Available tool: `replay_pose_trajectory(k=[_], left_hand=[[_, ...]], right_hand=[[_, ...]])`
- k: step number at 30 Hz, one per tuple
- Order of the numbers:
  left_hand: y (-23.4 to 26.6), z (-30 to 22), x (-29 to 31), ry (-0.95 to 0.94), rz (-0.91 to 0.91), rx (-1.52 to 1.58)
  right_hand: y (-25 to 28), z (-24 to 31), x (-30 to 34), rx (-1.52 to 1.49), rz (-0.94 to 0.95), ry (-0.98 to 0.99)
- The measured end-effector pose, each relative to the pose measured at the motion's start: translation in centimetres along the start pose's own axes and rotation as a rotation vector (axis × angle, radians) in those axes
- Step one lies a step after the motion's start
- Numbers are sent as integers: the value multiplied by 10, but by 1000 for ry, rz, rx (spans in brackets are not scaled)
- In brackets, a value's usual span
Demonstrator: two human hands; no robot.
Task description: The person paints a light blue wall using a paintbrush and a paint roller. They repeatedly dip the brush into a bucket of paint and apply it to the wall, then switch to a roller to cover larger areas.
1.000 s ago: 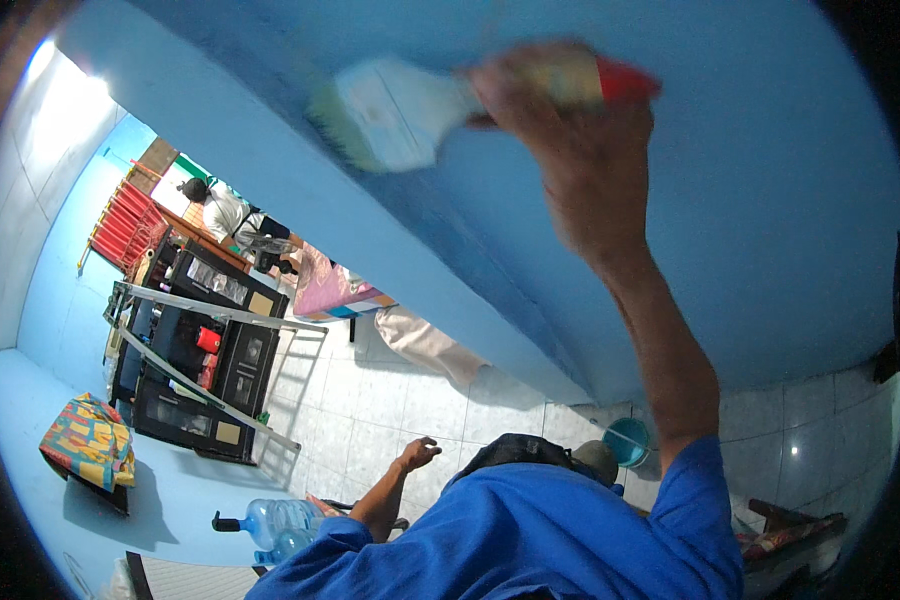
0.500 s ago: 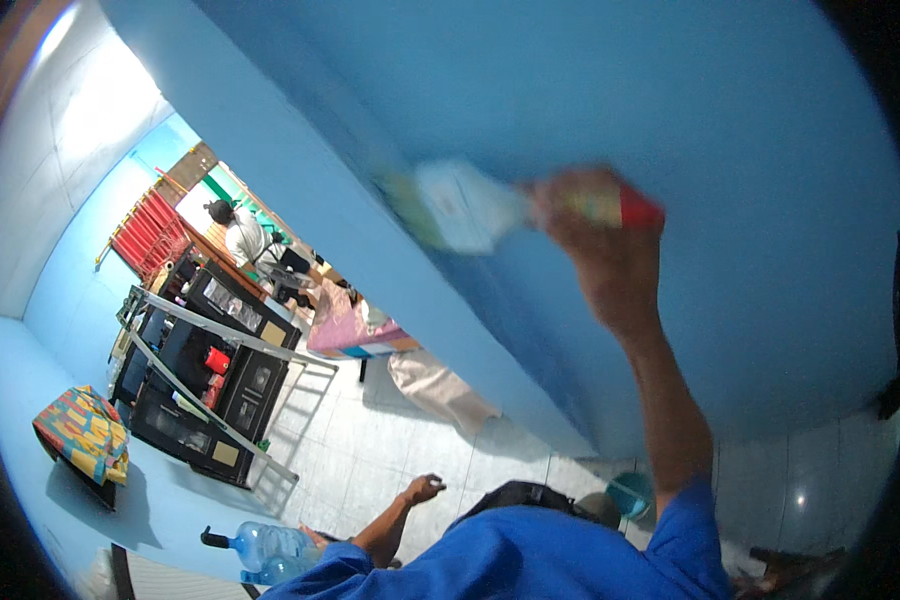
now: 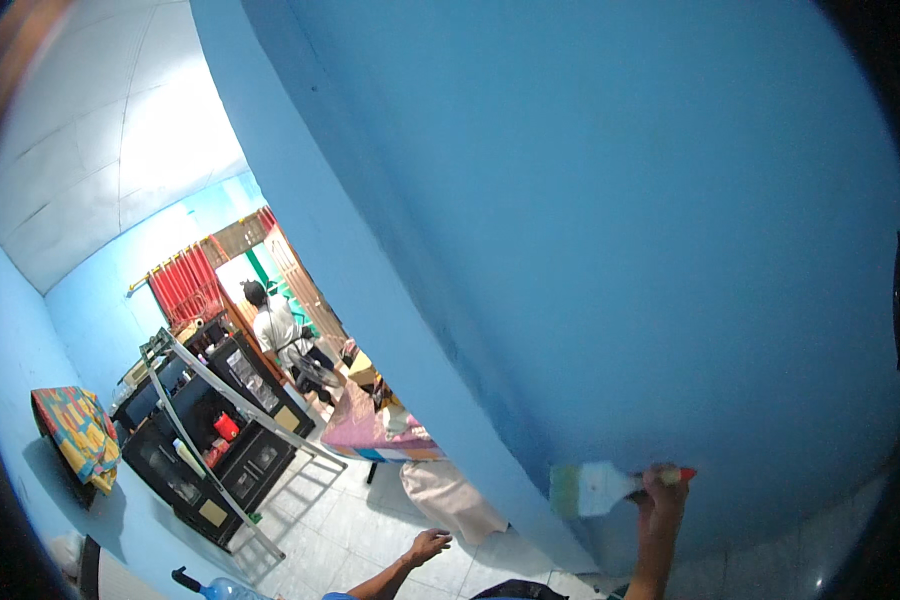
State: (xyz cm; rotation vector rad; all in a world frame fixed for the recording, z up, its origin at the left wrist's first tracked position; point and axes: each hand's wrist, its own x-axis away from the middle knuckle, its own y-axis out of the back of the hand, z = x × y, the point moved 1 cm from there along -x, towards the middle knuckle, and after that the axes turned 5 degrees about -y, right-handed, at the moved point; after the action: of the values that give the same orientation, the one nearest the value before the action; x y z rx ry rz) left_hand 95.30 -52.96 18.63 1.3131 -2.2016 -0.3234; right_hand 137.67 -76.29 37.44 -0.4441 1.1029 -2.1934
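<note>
My right hand (image 3: 662, 492) is closed round the handle of a wide paintbrush (image 3: 608, 488), whose red handle end sticks out past my fingers. The brush points left, its bristles against the lower part of the blue wall (image 3: 610, 250) near the corner groove. A bluish-white coating covers the ferrule, and the bristles look greenish. My left hand (image 3: 430, 547) hangs low over the tiled floor with its fingers loosely stretched and nothing seen in it.
A wall edge (image 3: 370, 260) juts out on the left. Beyond it stand a metal stepladder (image 3: 235, 400), a black cabinet (image 3: 255, 480) and a cloth-covered bed (image 3: 370, 425). Another person (image 3: 278, 325) is farther back. A blue water bottle (image 3: 225, 588) is at lower left.
My right hand has brought the paintbrush down along the wall, from high up to near the bottom of the view. The view has shifted upward. My left hand's fingers look more extended.
</note>
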Motion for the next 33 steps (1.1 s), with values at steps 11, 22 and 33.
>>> replay_pose_trajectory(k=[11,22,33], left_hand=[[1,-67,-55,-413,29,356],[-43,32,-50,127,139,35],[-36,210,27,271,442,-190]], right_hand=[[88,-23,22,-340,-184,-105],[191,20,93,-159,-761,168],[199,5,100,-87,-936,127]])
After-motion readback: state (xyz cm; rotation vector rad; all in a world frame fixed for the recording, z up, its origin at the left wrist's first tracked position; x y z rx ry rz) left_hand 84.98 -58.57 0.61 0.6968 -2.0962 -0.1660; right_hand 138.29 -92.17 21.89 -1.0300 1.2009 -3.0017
